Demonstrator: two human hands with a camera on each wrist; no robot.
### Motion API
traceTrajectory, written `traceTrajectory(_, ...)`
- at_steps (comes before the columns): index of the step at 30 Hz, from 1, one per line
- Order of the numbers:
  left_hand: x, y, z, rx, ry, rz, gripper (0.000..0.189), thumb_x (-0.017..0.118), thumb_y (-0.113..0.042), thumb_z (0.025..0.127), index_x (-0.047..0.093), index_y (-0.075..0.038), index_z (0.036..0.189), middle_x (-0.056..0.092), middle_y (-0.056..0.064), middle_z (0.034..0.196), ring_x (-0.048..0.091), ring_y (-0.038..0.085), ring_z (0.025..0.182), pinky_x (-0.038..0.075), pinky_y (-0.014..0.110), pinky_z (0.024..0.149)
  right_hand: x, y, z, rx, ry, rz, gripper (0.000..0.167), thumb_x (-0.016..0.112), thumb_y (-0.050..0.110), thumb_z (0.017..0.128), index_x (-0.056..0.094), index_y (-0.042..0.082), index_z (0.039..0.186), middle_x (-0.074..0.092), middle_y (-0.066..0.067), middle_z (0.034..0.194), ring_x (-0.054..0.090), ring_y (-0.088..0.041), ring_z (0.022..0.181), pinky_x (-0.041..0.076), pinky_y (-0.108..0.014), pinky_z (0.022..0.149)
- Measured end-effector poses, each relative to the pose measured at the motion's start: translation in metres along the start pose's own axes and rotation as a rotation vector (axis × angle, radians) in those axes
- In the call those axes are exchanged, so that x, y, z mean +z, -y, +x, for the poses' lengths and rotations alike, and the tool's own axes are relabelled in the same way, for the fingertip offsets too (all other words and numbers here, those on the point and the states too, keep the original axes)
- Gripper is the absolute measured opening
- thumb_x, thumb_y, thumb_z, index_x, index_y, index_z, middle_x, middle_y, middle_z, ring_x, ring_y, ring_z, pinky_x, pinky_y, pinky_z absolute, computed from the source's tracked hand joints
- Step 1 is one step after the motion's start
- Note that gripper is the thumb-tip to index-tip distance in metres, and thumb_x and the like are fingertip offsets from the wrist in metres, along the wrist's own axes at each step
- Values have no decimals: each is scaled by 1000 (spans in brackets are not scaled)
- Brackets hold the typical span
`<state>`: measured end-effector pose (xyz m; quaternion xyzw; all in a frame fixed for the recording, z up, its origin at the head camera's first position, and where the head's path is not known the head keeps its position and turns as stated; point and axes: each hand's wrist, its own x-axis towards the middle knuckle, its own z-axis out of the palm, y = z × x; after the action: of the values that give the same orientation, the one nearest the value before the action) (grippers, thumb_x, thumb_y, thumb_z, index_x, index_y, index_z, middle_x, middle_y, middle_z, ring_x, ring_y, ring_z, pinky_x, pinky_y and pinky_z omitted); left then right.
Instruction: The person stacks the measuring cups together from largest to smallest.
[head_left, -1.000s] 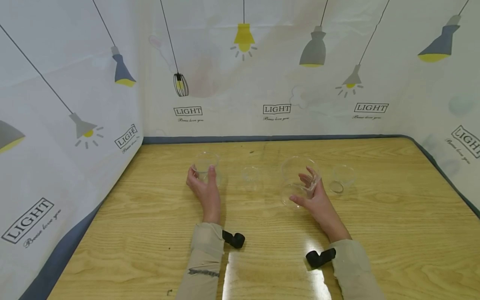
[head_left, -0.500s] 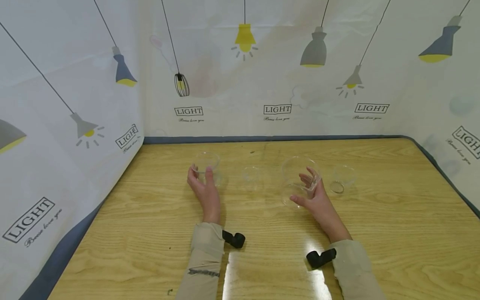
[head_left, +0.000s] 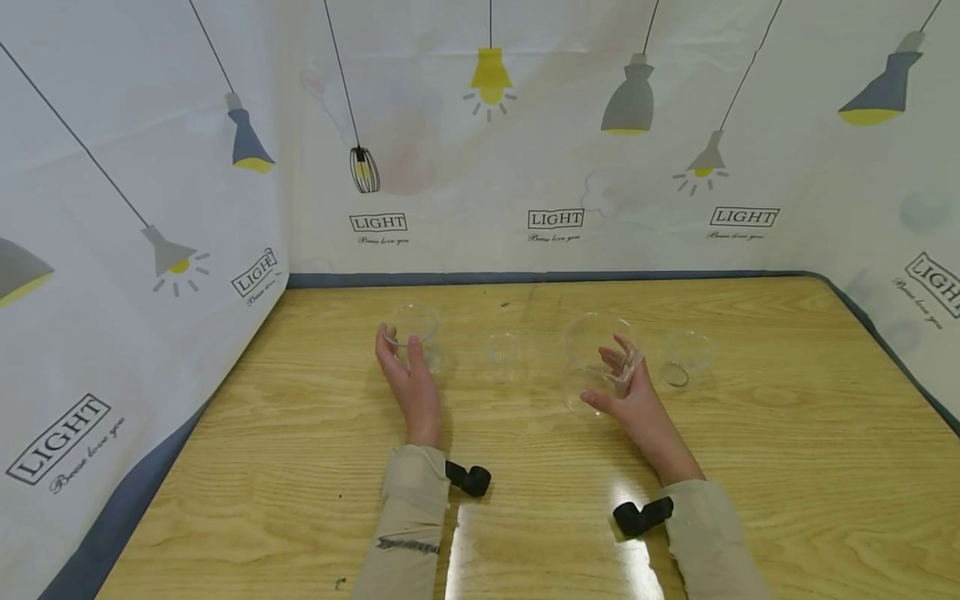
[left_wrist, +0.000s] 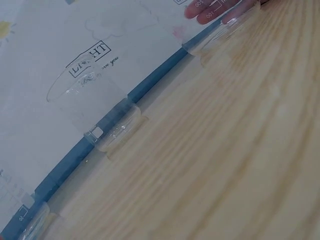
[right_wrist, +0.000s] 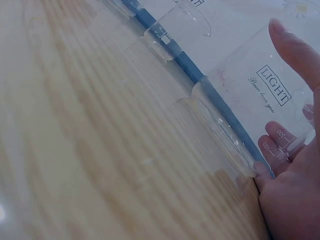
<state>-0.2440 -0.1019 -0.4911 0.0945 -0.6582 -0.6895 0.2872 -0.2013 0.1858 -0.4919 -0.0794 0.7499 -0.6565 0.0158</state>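
Clear glass beakers stand in a row on the wooden table. In the head view my left hand (head_left: pixel 408 383) curls round the near left side of the leftmost beaker (head_left: pixel 429 354), its thumb on the near side. My right hand (head_left: pixel 633 400) cups the right side of the largest beaker (head_left: pixel 581 375), thumb in front. Seen through the glass in the right wrist view, the fingers (right_wrist: pixel 275 145) lie behind the printed scale of that beaker (right_wrist: pixel 235 95). Between the hands stands a small beaker (left_wrist: pixel 95 115) with a pouring lip. My left hand is mostly hidden in the left wrist view.
Another glass beaker (head_left: pixel 690 354) stands right of my right hand. The wood-grain table (head_left: pixel 525 450) meets a white lamp-printed sheet (head_left: pixel 465 183) behind and at both sides. Black wrist mounts (head_left: pixel 471 480) stick out from the sleeves.
My left thumb has shifted slightly left across the front of its beaker. The right hand and the beakers keep their places.
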Motion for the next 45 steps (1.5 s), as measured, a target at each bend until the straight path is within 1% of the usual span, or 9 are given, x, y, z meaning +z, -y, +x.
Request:
traceTrajectory(4,-1,-3,-2,-8,24,-12,47,40,-43,93,21,-41,136,28,-16,135,19,7,128,29,38,98,0,1,-1,0,-2,-8,89,68,13,79,6,27,141,23,-7,143,17,-24,132,17,-50,102)
traceTrajectory(8,-2,-11,-4,-5,48,-40,46,38,-37,95,21,-38,137,27,-13,137,20,12,130,29,38,98,1,1,0,-9,-3,-14,90,69,14,79,6,23,142,24,-8,142,18,-25,131,18,-50,102)
traceTrajectory(13,-2,-22,-8,-16,58,-52,43,34,-31,97,22,-35,138,28,-10,139,27,13,127,29,38,98,1,0,0,-13,0,-9,89,68,14,79,7,28,141,23,-9,142,18,-25,132,17,-50,102)
traceTrajectory(20,-3,-10,-4,-14,63,-69,41,33,-40,95,25,-40,136,32,-15,136,30,7,124,29,39,98,2,8,-4,-5,12,12,88,67,10,80,7,29,141,21,-12,143,16,-26,132,16,-51,102)
traceTrajectory(26,-3,-4,-2,15,63,-106,38,31,-37,97,29,-37,135,34,-8,136,33,10,122,28,45,98,5,20,-7,9,5,2,87,67,11,80,7,22,142,22,-14,142,17,-28,132,16,-50,102)
traceTrajectory(34,-2,-25,-7,-9,58,-69,35,28,-29,99,33,-29,134,37,2,134,33,15,123,27,45,98,1,4,-2,-3,0,-15,88,69,14,79,7,30,141,22,-9,143,17,-24,132,17,-50,102)
traceTrajectory(36,-3,-22,-7,-9,62,-71,35,27,-29,99,34,-29,133,37,5,134,32,17,124,26,44,98,1,3,-2,-2,-1,-17,88,68,15,79,8,31,141,23,-9,143,18,-24,132,17,-50,103)
traceTrajectory(40,-3,-11,-2,1,71,-89,34,27,-30,99,35,-31,132,40,-1,131,32,18,125,26,43,98,0,-1,0,-19,-3,-17,88,68,14,79,8,32,140,23,-10,142,18,-25,131,17,-50,102)
traceTrajectory(45,-2,-5,0,22,69,-88,33,27,-33,98,37,-34,130,42,0,130,34,14,122,25,41,99,0,-1,0,-20,-2,-18,88,69,14,79,8,33,140,23,-10,142,18,-25,131,18,-50,102)
